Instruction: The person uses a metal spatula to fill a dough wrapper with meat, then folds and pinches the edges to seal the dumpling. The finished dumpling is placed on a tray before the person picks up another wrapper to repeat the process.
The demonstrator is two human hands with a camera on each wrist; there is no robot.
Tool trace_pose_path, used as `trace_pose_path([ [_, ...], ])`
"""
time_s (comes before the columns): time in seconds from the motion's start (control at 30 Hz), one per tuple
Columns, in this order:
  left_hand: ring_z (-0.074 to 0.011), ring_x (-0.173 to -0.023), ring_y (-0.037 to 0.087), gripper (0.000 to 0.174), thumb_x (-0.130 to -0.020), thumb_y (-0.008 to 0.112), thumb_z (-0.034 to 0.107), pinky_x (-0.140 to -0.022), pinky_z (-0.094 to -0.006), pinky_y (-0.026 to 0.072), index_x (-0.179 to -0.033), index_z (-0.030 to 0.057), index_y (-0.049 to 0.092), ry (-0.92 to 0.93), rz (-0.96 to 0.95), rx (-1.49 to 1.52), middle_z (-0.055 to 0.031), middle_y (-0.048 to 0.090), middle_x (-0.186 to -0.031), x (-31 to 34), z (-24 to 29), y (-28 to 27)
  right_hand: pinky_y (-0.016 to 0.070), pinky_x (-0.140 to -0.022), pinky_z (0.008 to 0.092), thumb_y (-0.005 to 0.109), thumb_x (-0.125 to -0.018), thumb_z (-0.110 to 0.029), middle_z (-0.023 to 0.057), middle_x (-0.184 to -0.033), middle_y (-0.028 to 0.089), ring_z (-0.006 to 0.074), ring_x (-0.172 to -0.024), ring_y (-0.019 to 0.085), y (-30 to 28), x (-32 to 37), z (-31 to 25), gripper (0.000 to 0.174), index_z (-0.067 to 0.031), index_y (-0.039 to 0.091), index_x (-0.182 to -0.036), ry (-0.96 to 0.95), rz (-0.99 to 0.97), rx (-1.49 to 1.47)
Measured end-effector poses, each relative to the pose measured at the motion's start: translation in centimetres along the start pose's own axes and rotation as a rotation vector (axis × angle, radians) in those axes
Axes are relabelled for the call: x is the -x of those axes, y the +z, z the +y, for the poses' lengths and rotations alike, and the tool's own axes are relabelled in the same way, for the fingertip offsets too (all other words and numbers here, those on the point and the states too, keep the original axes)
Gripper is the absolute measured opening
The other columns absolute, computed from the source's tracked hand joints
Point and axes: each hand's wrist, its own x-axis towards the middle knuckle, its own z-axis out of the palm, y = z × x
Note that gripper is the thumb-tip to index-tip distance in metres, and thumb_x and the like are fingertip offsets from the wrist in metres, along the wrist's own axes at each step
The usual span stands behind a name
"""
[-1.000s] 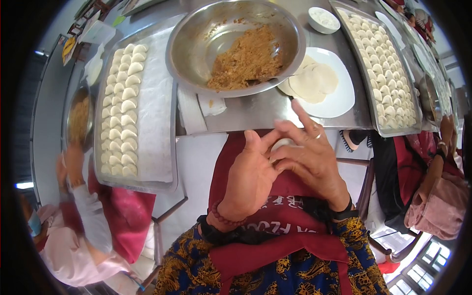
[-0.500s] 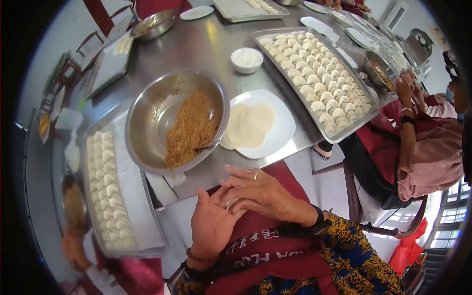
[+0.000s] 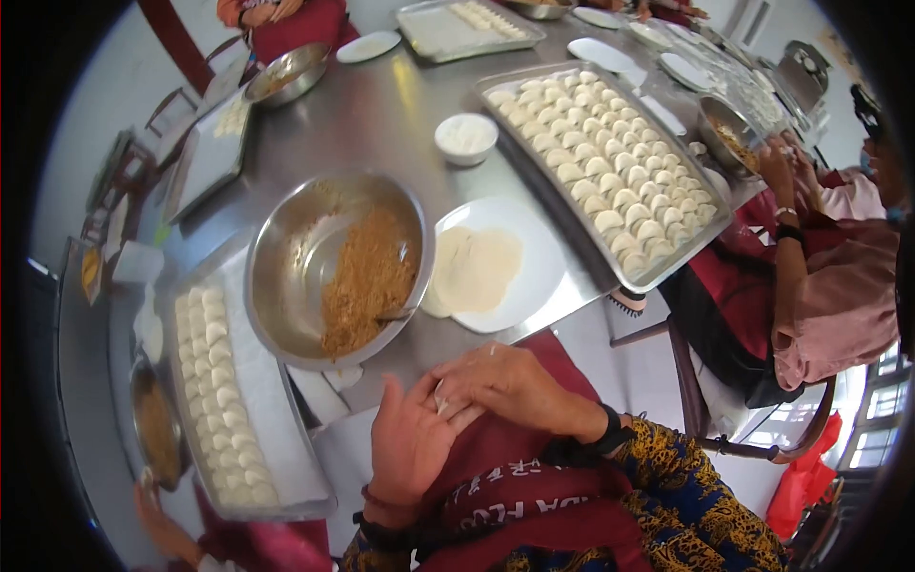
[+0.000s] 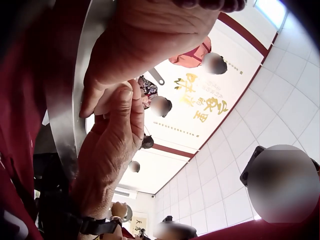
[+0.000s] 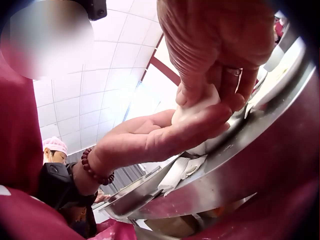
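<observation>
Over my lap, just in front of the table edge, my two hands meet at a pale dumpling [image 5: 196, 106]. My left hand [image 3: 412, 446] lies palm up with its fingers straight and carries the dumpling on them. From above, my right hand [image 3: 510, 386] pinches the dough, its thumb pressing on it in the right wrist view. The head view shows only a sliver of the dumpling between the fingers. Close beyond the hands are a steel bowl [image 3: 276, 286] of brown filling [image 3: 367, 281] and a white plate [image 3: 538, 272] bearing round wrappers [image 3: 481, 267].
One tray [image 3: 286, 458] at left and another tray [image 3: 620, 276] at right hold rows of folded dumplings. A small bowl of white powder [image 3: 466, 136] stands behind the plate. People work on both sides; a person in pink [image 3: 843, 296] sits at right.
The head view has swung to the right and lifted. My right hand's fingers, spread a second ago, have come together and folded over the dumpling on my left fingers.
</observation>
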Motion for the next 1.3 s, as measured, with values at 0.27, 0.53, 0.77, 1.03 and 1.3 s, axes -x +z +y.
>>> trace_pose_path([
  [0.27, -0.0413, -0.141, 0.031, 0.076, -0.104, 0.028, 0.052, -0.12, -0.0551, 0.0203, -0.143, -0.0126, 0.026, -0.011, 0.077, 0.096, -0.0288, 0.032, -0.149, -0.2, -0.8, -2.8, 0.0545, -0.079, 0.0341, 0.067, -0.085, -0.006, 0.0113, -0.099, 0.073, 0.0278, -0.089, 0.069, 2.2, -2.3, 1.9, 0.01, -0.0048, 0.073, -0.094, 0.088, 0.047, -0.098],
  [0.53, -0.0403, -0.14, 0.033, 0.068, -0.106, 0.032, 0.043, -0.119, -0.0544, 0.0226, -0.141, -0.0139, 0.028, 0.046, 0.121, 0.07, -0.0289, 0.035, -0.147, 1.0, -0.7, -4.8, 0.0524, -0.071, 0.036, 0.074, -0.081, -0.01, 0.0108, -0.089, 0.072, 0.0291, -0.079, 0.067, 6.5, -5.5, 4.6, 0.01, -0.0078, 0.074, -0.09, -0.143, 0.052, 0.219],
  [0.77, -0.0382, -0.139, 0.035, 0.057, -0.106, 0.034, 0.036, -0.119, -0.0535, 0.0233, -0.139, -0.0114, 0.034, 0.052, 0.152, 0.074, -0.0284, 0.038, -0.145, 0.7, -0.5, -4.9, 0.0505, -0.07, 0.0381, 0.075, -0.079, -0.01, 0.0099, -0.09, 0.071, 0.0297, -0.081, 0.066, 7.1, -6.1, 3.7, 0.013, -0.009, 0.074, -0.092, -0.174, 0.08, 0.234],
  [1.03, -0.0453, -0.136, 0.038, 0.045, -0.105, 0.041, 0.028, -0.117, -0.0566, 0.029, -0.128, -0.0094, 0.046, -0.005, 0.159, 0.154, -0.0305, 0.043, -0.142, 0.0, -1.1, -4.6, 0.0503, -0.086, 0.0399, 0.075, -0.08, -0.011, 0.0092, -0.109, 0.071, 0.0327, -0.113, 0.063, -1.0, -4.9, 4.4, 0.019, -0.0065, 0.07, -0.098, -0.179, 0.371, 0.578],
  [1.3, -0.0458, -0.135, 0.04, 0.041, -0.105, 0.041, 0.026, -0.116, -0.0567, 0.0306, -0.126, -0.0082, 0.049, -0.021, 0.12, 0.125, -0.0298, 0.047, -0.139, -0.3, -0.9, -3.8, 0.0451, -0.092, 0.0452, 0.076, -0.081, -0.018, 0.0131, -0.116, 0.067, 0.0395, -0.121, 0.057, -2.7, -5.7, 6.7, 0.03, -0.0041, 0.067, -0.105, 0.008, 0.399, 0.918],
])
